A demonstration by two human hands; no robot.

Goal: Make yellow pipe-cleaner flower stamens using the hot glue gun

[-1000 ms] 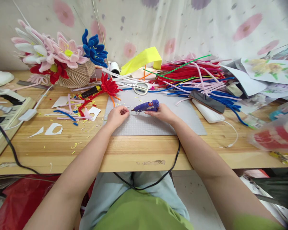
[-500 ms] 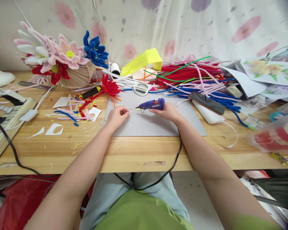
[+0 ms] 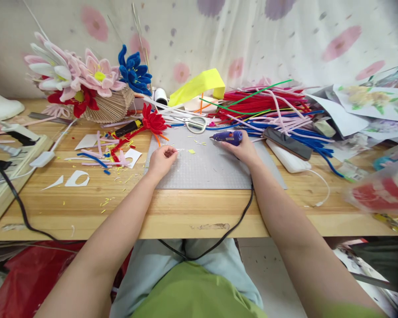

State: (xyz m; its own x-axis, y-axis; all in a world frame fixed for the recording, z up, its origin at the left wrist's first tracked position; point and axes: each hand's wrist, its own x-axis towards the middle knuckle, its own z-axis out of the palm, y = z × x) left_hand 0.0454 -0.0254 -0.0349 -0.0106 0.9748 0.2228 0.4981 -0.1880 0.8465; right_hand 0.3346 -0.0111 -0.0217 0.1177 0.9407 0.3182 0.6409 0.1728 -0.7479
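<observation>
My right hand (image 3: 241, 149) is wrapped round a blue hot glue gun (image 3: 230, 137), its nozzle pointing left over the grey cutting mat (image 3: 215, 170). At the mat's left side my left hand (image 3: 162, 160) pinches a few thin, pale strands (image 3: 180, 150) that poke out past the fingertips. Between the hands lie a small yellow scrap (image 3: 191, 151) and some short thin strips (image 3: 200, 142). A red pipe-cleaner flower (image 3: 154, 120) rests just beyond my left hand. White-handled scissors (image 3: 196, 124) lie at the mat's far edge.
Bundled red pipe cleaners (image 3: 252, 100) and a phone (image 3: 287, 143) lie behind and right. Fuzzy flowers in a fan-shaped holder (image 3: 108, 108) stand back left, near a power strip (image 3: 18, 174). Paper cut-outs (image 3: 77, 178) and trimmings litter the left. The gun's black cord (image 3: 242, 221) hangs over the table edge.
My right hand has drawn the glue gun to the right and slightly away, off the pale strands. My left hand stays nearly in place, still pinching.
</observation>
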